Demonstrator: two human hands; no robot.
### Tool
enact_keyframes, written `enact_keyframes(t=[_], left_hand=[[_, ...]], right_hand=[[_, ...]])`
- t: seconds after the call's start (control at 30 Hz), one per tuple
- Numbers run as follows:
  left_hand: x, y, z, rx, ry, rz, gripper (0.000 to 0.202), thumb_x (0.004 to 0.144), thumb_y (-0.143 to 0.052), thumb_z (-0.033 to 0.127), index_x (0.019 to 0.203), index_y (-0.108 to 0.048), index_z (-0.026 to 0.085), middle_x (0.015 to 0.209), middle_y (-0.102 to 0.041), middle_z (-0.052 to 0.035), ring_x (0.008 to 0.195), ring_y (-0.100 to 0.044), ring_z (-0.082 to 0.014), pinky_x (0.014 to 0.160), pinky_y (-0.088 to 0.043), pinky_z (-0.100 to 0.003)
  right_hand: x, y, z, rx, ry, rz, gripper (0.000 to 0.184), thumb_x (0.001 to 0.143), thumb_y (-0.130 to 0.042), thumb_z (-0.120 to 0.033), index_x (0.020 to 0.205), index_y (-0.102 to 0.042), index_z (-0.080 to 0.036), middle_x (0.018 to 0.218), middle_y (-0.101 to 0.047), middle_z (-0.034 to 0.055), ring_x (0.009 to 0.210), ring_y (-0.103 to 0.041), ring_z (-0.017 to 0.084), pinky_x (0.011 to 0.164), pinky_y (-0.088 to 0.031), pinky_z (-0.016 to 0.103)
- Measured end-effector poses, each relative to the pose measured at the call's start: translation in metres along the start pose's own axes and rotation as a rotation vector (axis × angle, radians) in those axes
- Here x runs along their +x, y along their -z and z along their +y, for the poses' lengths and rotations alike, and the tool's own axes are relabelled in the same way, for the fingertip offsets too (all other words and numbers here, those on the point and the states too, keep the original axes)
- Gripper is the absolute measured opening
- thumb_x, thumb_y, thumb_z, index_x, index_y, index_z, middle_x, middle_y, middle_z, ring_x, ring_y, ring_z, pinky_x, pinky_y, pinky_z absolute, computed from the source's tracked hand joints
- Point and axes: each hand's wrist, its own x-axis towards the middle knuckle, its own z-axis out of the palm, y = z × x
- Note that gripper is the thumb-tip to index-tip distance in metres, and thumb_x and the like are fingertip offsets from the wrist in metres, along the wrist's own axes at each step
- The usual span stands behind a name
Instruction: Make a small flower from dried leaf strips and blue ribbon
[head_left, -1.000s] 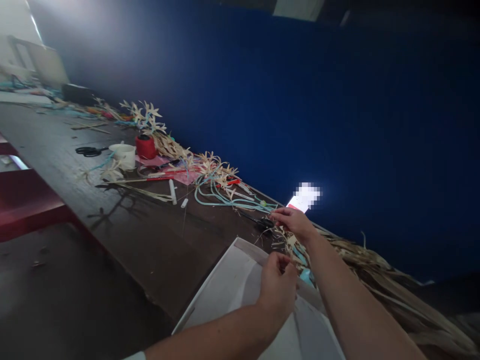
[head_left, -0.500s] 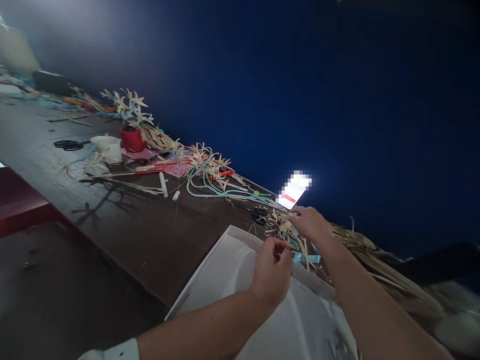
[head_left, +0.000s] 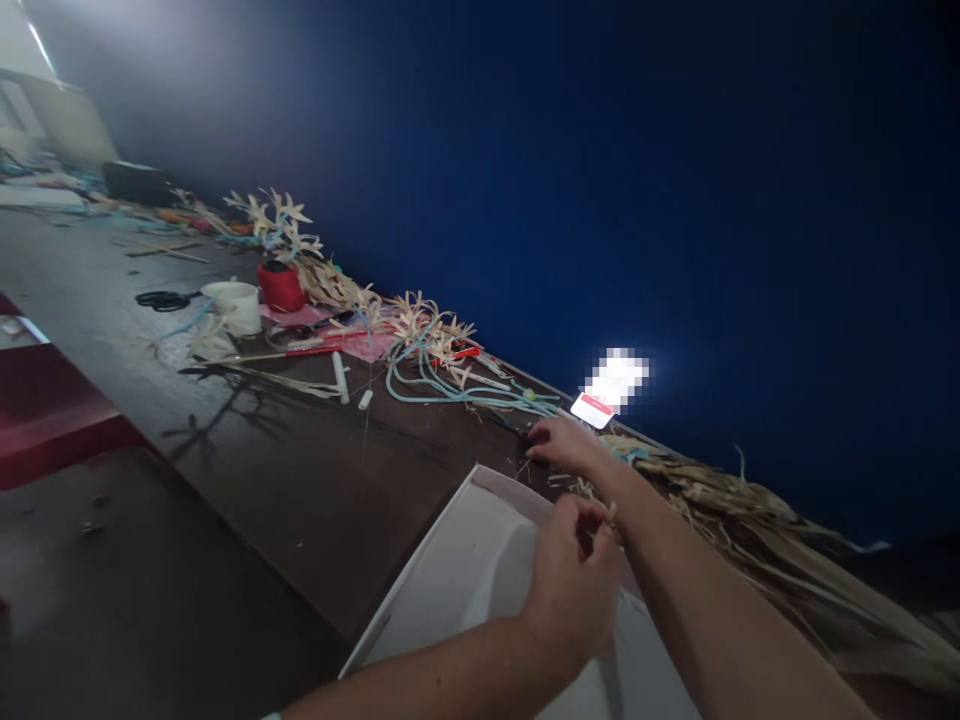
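My left hand [head_left: 574, 570] is closed in a pinch over a shallow white box lid [head_left: 480, 545]. A small pale bit shows at its fingertips, but I cannot make out what it is. Beyond it, my right hand [head_left: 568, 448] reaches across with curled fingers on the dark handles of a pair of scissors [head_left: 523, 437], which it mostly covers. Dry straw-coloured scraps [head_left: 581, 487] lie between the two hands. Just behind the right hand, a lit phone [head_left: 594, 410] leans by the wall.
Light-blue stems with pale husk flowers [head_left: 424, 325] lie along the wall. Farther left are a red thread spool [head_left: 281, 288], a white cup [head_left: 234, 307], another pair of scissors [head_left: 166, 300] and a white glue stick [head_left: 341, 378]. Dried husks [head_left: 720, 490] spread at right.
My right hand has moved left from the scraps beside the phone onto the scissors. My left hand stays pinched over the box lid. The view has shifted slightly.
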Motion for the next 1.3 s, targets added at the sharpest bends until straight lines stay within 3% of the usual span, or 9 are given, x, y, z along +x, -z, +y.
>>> enact_keyframes(t=[0.2,0.43,0.57,0.7,0.77,0.83,1.0,1.13,1.3], left_hand=[[-0.003,-0.003,0.0,-0.02,0.041,-0.026,0.009,0.078,-0.054,0.025,0.086,-0.054,0.02,0.076,-0.058,-0.0023,0.064,-0.051,-0.0116,0.057,-0.04,-0.02],[-0.002,0.0,0.001,0.043,0.017,-0.024,0.009,0.08,-0.054,0.028,0.081,-0.053,0.019,0.075,-0.058,-0.0025,0.066,-0.051,-0.0125,0.059,-0.04,-0.021],[-0.001,0.0,0.005,0.033,0.026,-0.022,0.007,0.078,-0.055,0.025,0.08,-0.054,0.018,0.075,-0.058,-0.002,0.066,-0.051,-0.0117,0.06,-0.04,-0.021],[-0.003,-0.001,0.008,-0.008,0.032,-0.02,0.007,0.077,-0.056,0.021,0.082,-0.054,0.017,0.076,-0.058,-0.0017,0.065,-0.05,-0.0103,0.06,-0.039,-0.02],[-0.004,-0.001,0.007,-0.016,0.034,-0.03,0.009,0.077,-0.056,0.021,0.084,-0.055,0.016,0.076,-0.058,-0.0016,0.064,-0.049,-0.0097,0.059,-0.038,-0.019],[-0.005,-0.001,0.005,-0.005,0.034,-0.044,0.01,0.077,-0.056,0.021,0.086,-0.056,0.016,0.076,-0.059,-0.0017,0.064,-0.049,-0.0097,0.058,-0.038,-0.019],[-0.002,0.001,0.001,0.052,0.028,-0.072,0.01,0.078,-0.054,0.023,0.086,-0.055,0.018,0.078,-0.06,-0.0026,0.062,-0.049,-0.0102,0.055,-0.038,-0.02],[0.002,0.002,-0.006,0.04,0.022,-0.093,0.009,0.08,-0.051,0.024,0.087,-0.053,0.018,0.078,-0.06,-0.0027,0.056,-0.047,-0.0085,0.05,-0.036,-0.019],[0.004,0.002,-0.005,0.036,0.008,-0.094,0.012,0.079,-0.052,0.022,0.09,-0.053,0.017,0.078,-0.059,-0.002,0.054,-0.046,-0.0074,0.046,-0.035,-0.018]], right_hand=[[-0.004,0.004,0.008,-0.003,-0.031,-0.03,0.022,0.071,-0.062,-0.036,0.089,-0.071,-0.026,0.08,-0.068,-0.0004,0.069,-0.06,0.014,0.059,-0.04,0.023],[0.008,-0.006,0.007,-0.017,-0.125,0.042,0.052,0.054,-0.068,-0.025,0.106,-0.064,-0.023,0.091,-0.066,0.0046,0.075,-0.06,0.019,0.061,-0.04,0.025],[0.012,-0.004,0.008,0.051,-0.123,0.053,0.044,0.052,-0.068,-0.022,0.096,-0.068,-0.024,0.08,-0.066,0.0018,0.07,-0.06,0.018,0.059,-0.04,0.025],[0.004,0.019,0.017,0.18,-0.089,0.102,0.031,0.061,-0.063,-0.025,0.091,-0.07,-0.024,0.072,-0.065,-0.0009,0.065,-0.057,0.013,0.059,-0.04,0.022],[-0.005,0.033,0.024,0.336,-0.119,0.152,0.033,0.068,-0.059,-0.031,0.098,-0.068,-0.022,0.062,-0.06,-0.0018,0.053,-0.05,0.01,0.051,-0.038,0.022],[-0.017,0.047,0.03,0.773,-0.182,0.224,0.031,0.068,-0.063,-0.034,0.094,-0.068,-0.019,0.052,-0.052,-0.0032,0.043,-0.039,0.008,0.041,-0.031,0.02],[-0.052,0.061,0.038,1.542,-0.254,0.176,0.015,0.061,-0.073,-0.024,0.066,-0.061,-0.017,0.063,-0.056,-0.0004,0.043,-0.034,0.003,0.034,-0.028,0.013],[-0.078,0.053,0.042,1.804,-0.356,0.035,0.009,0.068,-0.066,-0.021,0.076,-0.062,-0.019,0.076,-0.063,0.003,0.043,-0.038,0.003,0.034,-0.034,0.012],[-0.099,0.034,0.044,1.951,-0.435,-0.128,0.022,0.068,-0.069,-0.023,0.088,-0.064,-0.017,0.068,-0.061,0.0014,0.044,-0.046,0.004,0.037,-0.039,0.011]])
